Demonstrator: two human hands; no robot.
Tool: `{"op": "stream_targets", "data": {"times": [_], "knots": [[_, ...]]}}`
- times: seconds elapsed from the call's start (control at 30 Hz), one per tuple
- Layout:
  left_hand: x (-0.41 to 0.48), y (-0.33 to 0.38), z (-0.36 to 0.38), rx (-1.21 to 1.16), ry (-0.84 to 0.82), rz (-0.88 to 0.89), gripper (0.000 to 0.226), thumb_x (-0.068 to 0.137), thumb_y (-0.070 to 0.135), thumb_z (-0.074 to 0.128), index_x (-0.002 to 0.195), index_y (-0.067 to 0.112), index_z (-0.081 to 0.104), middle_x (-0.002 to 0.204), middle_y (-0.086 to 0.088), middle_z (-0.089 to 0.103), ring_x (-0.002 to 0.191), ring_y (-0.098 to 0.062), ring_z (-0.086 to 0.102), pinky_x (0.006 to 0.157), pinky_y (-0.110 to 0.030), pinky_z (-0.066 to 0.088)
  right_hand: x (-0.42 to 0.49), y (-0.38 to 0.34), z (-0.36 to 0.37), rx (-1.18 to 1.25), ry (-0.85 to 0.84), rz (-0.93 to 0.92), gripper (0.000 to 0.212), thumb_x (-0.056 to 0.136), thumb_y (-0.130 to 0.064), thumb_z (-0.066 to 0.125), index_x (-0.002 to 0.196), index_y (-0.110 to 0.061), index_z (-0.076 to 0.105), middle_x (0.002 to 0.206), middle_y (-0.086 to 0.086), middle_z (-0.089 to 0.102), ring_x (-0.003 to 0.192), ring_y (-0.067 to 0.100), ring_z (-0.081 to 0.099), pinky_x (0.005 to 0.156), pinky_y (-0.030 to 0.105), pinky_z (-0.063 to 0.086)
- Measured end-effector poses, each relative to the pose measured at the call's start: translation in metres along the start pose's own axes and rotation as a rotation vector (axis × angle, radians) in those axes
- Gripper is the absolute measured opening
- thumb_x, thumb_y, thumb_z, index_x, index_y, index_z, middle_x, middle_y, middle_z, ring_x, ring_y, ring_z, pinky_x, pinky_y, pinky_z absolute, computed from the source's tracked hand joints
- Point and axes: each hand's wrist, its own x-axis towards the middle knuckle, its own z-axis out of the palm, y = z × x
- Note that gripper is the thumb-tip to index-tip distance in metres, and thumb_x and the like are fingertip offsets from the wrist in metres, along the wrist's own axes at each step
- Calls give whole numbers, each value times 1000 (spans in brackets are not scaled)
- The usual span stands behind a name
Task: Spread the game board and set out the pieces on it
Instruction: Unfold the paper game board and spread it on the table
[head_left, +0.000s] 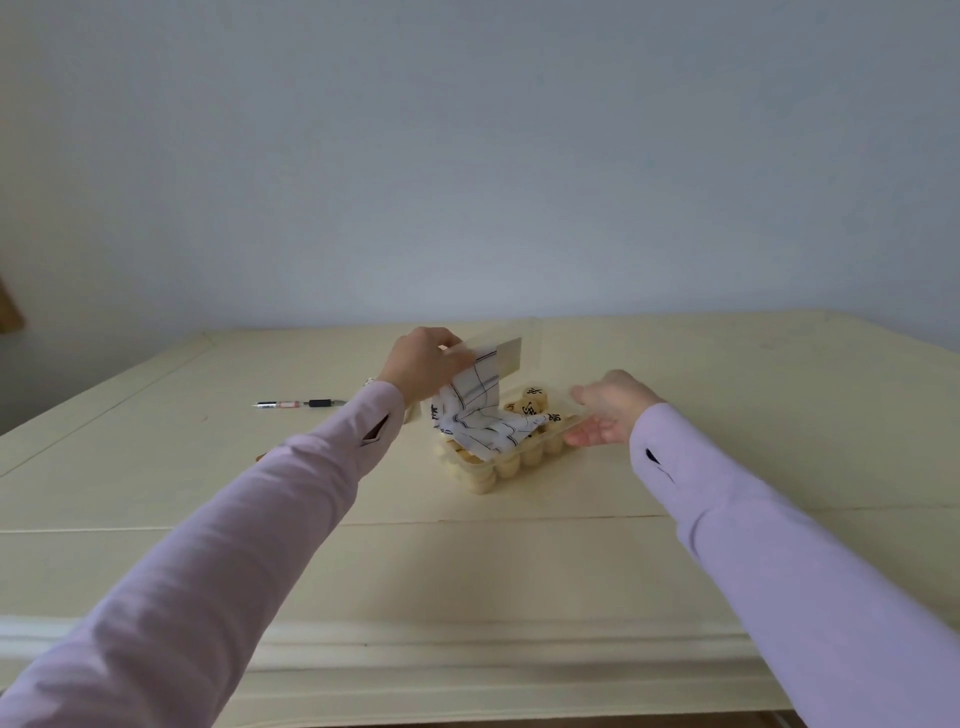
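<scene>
A clear plastic box (524, 457) full of round cream game pieces (535, 400) with black characters stands mid-table. Its lid (506, 353) is raised at the back. My left hand (421, 366) grips the lid's edge together with a corner of the folded white board sheet (480, 415), which has dark grid lines. The sheet hangs crumpled from that hand down over the left part of the box. My right hand (610, 410) grips the box's right end, thumb on top, fingers under the rim.
A pen (301, 404) lies on the cream table (467, 561) to the left of the box, behind my left sleeve. The table's moulded front edge (467, 644) runs below my arms. A pale wall rises behind the table.
</scene>
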Motion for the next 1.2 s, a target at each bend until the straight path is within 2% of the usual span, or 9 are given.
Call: {"op": "stream_targets", "data": {"times": [0.17, 0.27, 0.4, 0.63, 0.8, 0.93, 1.0, 1.07, 1.2], "knots": [[4, -6, -3, -115, -30, -61, 24, 90, 40, 58, 98, 19, 66, 83, -4, 62, 57, -14, 53, 54, -22, 40, 14, 10, 12, 31, 46, -7, 11, 85, 13, 52, 78, 5, 50, 77, 17, 55, 55, 29, 59, 55, 35, 57], [8, -12, -4, -226, 3, -124, 23, 90, 28, 57, 106, 14, 65, 87, -7, 64, 54, -18, 53, 58, -25, 46, 21, 12, 13, 41, 141, -47, 15, 82, 16, 51, 90, 4, 55, 80, 16, 55, 53, 29, 59, 60, 36, 57], [14, -27, -2, -287, 66, -229, 34, 92, 17, 50, 125, 12, 56, 118, -15, 60, 83, -30, 61, 82, -38, 55, 25, 8, 13, 18, 209, -44, 13, 83, 10, 52, 89, -1, 52, 95, 16, 53, 55, 32, 59, 62, 42, 58], [15, -43, 10, -110, -51, -205, 55, 92, 49, 50, 138, 19, 46, 138, -7, 51, 125, -26, 48, 99, -30, 37, 18, 8, 16, 71, 54, 44, 17, 92, 1, 41, 75, 1, 45, 72, 19, 54, 47, 28, 57, 32, 28, 49], [8, -37, 10, 168, -61, -27, 73, 80, 62, 59, 140, 23, 44, 152, -3, 27, 143, -21, 10, 114, -43, 15, 15, 6, 15, 88, 84, 41, 19, 92, 5, 35, 76, 2, 43, 64, 19, 53, 23, 22, 52, 27, 26, 46], [5, -32, 16, 297, -201, 1, 56, 75, 49, 73, 122, 22, 61, 126, 2, 56, 121, -18, 43, 100, -33, 34, 14, 5, 16, 86, 87, 46, 11, 93, 5, 33, 97, 5, 44, 65, 20, 52, 23, 23, 52, 27, 26, 45], [4, -32, 18, 128, -213, -28, 34, 75, 36, 76, 104, 19, 68, 91, 5, 67, 81, -14, 60, 67, -17, 48, 13, 5, 16, 88, 78, 44, 12, 94, 6, 32, 96, 4, 44, 67, 21, 51, 23, 23, 52, 28, 25, 46], [1, -29, 18, 77, -150, -10, 14, 77, 25, 73, 88, 17, 71, 71, 3, 65, 60, -12, 56, 43, -11, 39, 12, 5, 15, 83, 80, 57, 12, 93, 6, 35, 90, 4, 46, 73, 22, 53, 27, 23, 54, 29, 25, 47], [-2, -15, 9, 60, 90, 13, 16, 83, 28, 68, 84, 12, 72, 75, -2, 65, 69, -17, 55, 62, -23, 40, 12, 6, 10, -114, 271, -107, 18, 86, -14, 54, 71, -7, 50, 64, 7, 50, 52, 28, 56, 54, 29, 51]]}}
